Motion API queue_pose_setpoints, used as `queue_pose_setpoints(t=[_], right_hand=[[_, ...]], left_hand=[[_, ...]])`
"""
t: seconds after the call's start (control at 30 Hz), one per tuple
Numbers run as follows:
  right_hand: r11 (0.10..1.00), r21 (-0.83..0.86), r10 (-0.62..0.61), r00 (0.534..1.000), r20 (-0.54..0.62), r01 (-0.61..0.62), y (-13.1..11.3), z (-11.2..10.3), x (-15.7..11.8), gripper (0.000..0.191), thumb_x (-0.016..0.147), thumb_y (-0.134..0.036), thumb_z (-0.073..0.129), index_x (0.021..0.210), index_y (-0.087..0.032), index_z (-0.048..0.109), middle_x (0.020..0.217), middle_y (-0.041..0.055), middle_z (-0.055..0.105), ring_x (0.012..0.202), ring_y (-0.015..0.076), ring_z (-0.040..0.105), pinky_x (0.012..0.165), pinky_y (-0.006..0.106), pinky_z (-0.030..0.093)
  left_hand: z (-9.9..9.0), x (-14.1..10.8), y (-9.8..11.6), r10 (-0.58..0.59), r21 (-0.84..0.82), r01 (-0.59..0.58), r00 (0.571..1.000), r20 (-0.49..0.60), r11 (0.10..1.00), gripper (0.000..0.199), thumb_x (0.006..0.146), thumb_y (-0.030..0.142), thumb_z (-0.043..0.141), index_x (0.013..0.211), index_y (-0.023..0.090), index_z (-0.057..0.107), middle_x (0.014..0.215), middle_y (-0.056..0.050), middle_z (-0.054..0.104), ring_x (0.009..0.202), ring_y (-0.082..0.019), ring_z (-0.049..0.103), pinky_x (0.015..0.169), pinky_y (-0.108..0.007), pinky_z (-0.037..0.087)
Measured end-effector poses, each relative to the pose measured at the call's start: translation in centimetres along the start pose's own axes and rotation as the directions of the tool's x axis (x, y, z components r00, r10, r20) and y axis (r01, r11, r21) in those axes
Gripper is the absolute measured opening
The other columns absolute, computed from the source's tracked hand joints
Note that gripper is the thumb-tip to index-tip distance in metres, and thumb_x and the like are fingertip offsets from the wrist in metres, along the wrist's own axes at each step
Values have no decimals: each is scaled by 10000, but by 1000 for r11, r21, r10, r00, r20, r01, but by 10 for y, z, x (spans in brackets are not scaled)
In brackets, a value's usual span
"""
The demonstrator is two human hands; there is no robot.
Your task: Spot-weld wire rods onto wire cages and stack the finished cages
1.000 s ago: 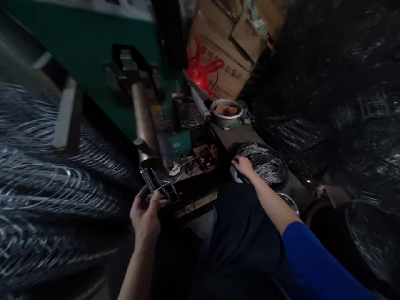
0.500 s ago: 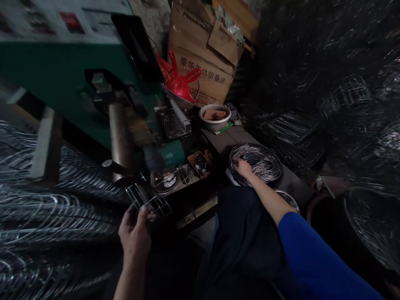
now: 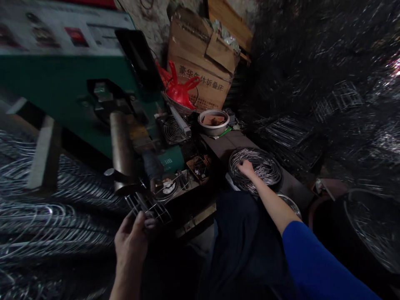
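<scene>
My left hand (image 3: 133, 235) grips a small wire rack (image 3: 156, 208) at the lower left, its fingers wrapped round the near edge. The rack is just below the round metal bar (image 3: 120, 146) of the green machine (image 3: 62, 91). Over at the right, my right hand (image 3: 246, 167) reaches into a dark round tray (image 3: 231, 160) full of thin curved wire pieces (image 3: 265, 168). Its fingers are pinched together among the wires; what they hold is too small to make out.
Bundles of wire (image 3: 40, 225) fill the left side. A pale bowl (image 3: 214, 131), a red bag (image 3: 181, 93) and a cardboard box (image 3: 200, 62) stand at the back. Wire racks (image 3: 290, 131) lie to the right, near a dark bucket (image 3: 343, 216).
The whole view has shifted slightly, with things sitting a little lower in the picture. My left hand still has the rack, and my right hand remains at the wire pieces.
</scene>
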State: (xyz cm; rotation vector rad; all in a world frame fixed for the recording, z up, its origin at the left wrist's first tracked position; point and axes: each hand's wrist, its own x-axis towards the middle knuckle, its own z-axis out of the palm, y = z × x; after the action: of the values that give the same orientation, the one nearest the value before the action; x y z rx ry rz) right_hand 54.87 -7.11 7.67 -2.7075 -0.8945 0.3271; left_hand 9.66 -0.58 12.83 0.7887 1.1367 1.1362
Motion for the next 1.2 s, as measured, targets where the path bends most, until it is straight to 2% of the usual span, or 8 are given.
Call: queue_pose_setpoints(t=[0.1,0.23,0.4,0.5,0.6,0.7,0.9,1.2], right_hand=[[999,27,41,984,-171,-37,17,-41,2,464,969,-307,377,1309,-96,612,1209,173,692,1113,248,654,922,271,473],[994,53,108,937,-333,-95,41,-97,-2,572,1004,-348,239,1232,-37,661,1173,263,679,1098,323,653,904,364,480],[998,38,61,943,-327,-52,47,-133,-25,400,920,-381,499,1072,-122,762,969,196,743,941,321,690,813,360,492],[989,-23,-149,949,-277,148,28,-138,-41,323,879,-345,551,1025,-163,774,893,152,745,850,299,684,781,366,481],[859,120,-464,856,-228,497,-12,-130,-52,306,877,-390,559,981,-183,759,840,96,733,776,249,655,733,332,472],[647,396,-641,746,-181,652,-67,-105,-63,384,862,-548,587,838,-188,720,735,47,674,689,203,592,648,294,442],[432,733,-714,695,-78,526,-150,-37,-114,567,791,-634,679,528,-197,431,544,-39,365,546,108,352,550,259,300],[409,829,-757,649,75,381,-174,15,-135,556,737,-589,749,514,-187,437,542,-44,372,558,102,333,558,259,262]], left_hand=[[10,2,0,9,-37,-8,1000,26,999,526,598,365,876,1033,178,647,715,21,659,516,-84,575,488,-186,504],[15,1,-3,68,-31,-69,997,-27,997,553,584,396,873,1040,175,651,621,87,539,451,-42,461,470,-181,488],[1,-7,-12,83,31,-81,995,-53,996,608,592,430,876,1100,172,665,648,67,579,454,-72,512,443,-198,468],[-6,-22,-18,92,10,-92,994,-53,996,601,619,415,874,1126,171,663,659,62,581,472,-82,530,439,-198,464],[-7,-40,-23,105,-6,-105,994,-26,994,624,668,421,851,1198,169,641,707,48,588,508,-81,540,460,-199,481],[-7,-49,-26,102,-33,-102,995,-17,994,684,702,442,829,1283,163,598,652,70,522,470,-62,487,442,-185,448],[-14,-57,-26,81,-83,-81,997,3,993,737,722,449,821,1343,149,559,646,76,493,465,-67,473,459,-212,491],[-17,-61,-25,76,-127,-73,997,19,989,728,778,426,786,1383,123,514,615,77,514,434,-79,516,441,-201,454]])
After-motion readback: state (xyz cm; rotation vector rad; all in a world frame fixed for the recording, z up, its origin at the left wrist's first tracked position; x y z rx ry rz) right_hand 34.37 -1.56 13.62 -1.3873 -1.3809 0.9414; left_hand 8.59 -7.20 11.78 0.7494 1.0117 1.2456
